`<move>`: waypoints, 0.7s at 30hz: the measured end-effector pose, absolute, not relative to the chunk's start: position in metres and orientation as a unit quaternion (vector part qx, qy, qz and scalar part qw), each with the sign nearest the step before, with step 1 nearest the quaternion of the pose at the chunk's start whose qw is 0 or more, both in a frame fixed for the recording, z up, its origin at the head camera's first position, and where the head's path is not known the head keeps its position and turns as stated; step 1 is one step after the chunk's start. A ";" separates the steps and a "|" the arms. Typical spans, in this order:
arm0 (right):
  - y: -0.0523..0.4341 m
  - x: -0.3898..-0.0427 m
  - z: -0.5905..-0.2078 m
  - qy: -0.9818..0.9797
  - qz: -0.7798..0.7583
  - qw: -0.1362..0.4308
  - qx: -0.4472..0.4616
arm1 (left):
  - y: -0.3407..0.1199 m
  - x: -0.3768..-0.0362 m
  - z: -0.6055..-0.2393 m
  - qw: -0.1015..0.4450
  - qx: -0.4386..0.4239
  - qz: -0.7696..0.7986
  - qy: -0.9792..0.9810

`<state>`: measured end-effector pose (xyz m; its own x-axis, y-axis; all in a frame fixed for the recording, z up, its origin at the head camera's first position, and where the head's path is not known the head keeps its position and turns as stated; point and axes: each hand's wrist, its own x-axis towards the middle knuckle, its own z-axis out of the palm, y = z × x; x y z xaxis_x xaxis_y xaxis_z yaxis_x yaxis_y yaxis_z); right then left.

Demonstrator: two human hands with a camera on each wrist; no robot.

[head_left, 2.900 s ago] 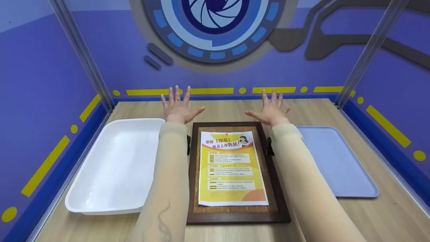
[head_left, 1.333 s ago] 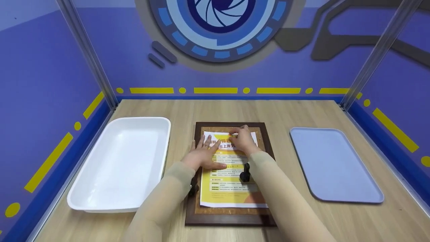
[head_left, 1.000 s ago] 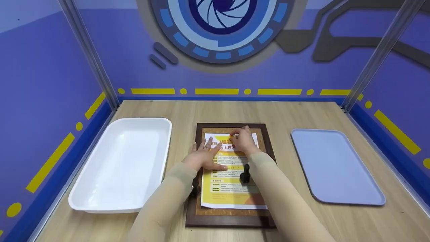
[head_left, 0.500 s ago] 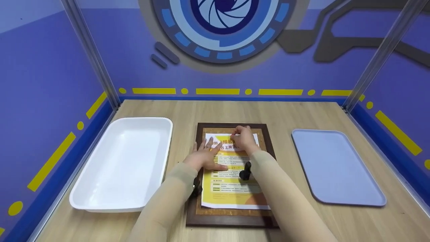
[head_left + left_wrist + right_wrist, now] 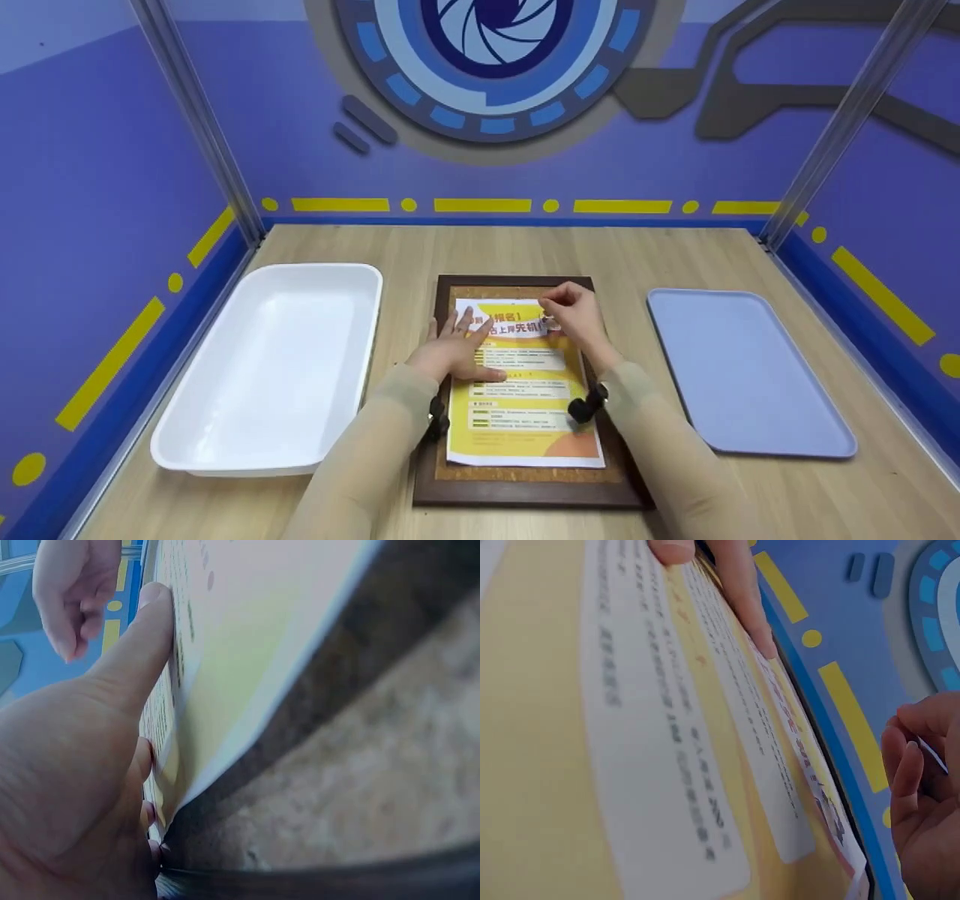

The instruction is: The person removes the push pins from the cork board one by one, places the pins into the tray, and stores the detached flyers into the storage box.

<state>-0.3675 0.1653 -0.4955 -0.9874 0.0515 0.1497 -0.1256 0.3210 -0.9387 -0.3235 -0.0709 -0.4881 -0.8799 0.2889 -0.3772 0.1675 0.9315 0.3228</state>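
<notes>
A yellow and white poster (image 5: 517, 439) lies on a cork board (image 5: 495, 472) with a dark brown frame (image 5: 525, 493). My left hand (image 5: 454, 352) rests on the poster's left side with fingers spread; its thumb lies along the sheet in the left wrist view. My right hand (image 5: 577, 311) is over the poster's upper right corner, thumb and index fingertips together. They pinch a small push pin, almost wholly hidden by the fingertips. A tiny dark mark shows near the poster's top edge. In the right wrist view the right hand (image 5: 930, 787) is raised off the paper.
To the left stands a deep white tray (image 5: 367, 360). A flat lavender tray (image 5: 750, 375) lies to the right. Both are on the wooden table (image 5: 622, 247), which has blue printed walls (image 5: 225, 135) on three sides.
Both hands came from the far edge onto the poster, the right pinching the orange-red pin at its top. The right hand has since moved right, off that spot; the left stays put.
</notes>
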 end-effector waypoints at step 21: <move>0.334 -0.330 -0.498 -0.862 0.472 0.171 -0.069 | -0.072 -0.315 -0.480 0.199 0.131 0.152 0.959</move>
<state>-0.3299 0.3341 -0.4976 -0.9318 0.2805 0.2306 -0.0430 0.5452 -0.8372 -0.3153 -0.0716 -0.4800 -0.8861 0.3122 -0.3427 0.1914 0.9196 0.3430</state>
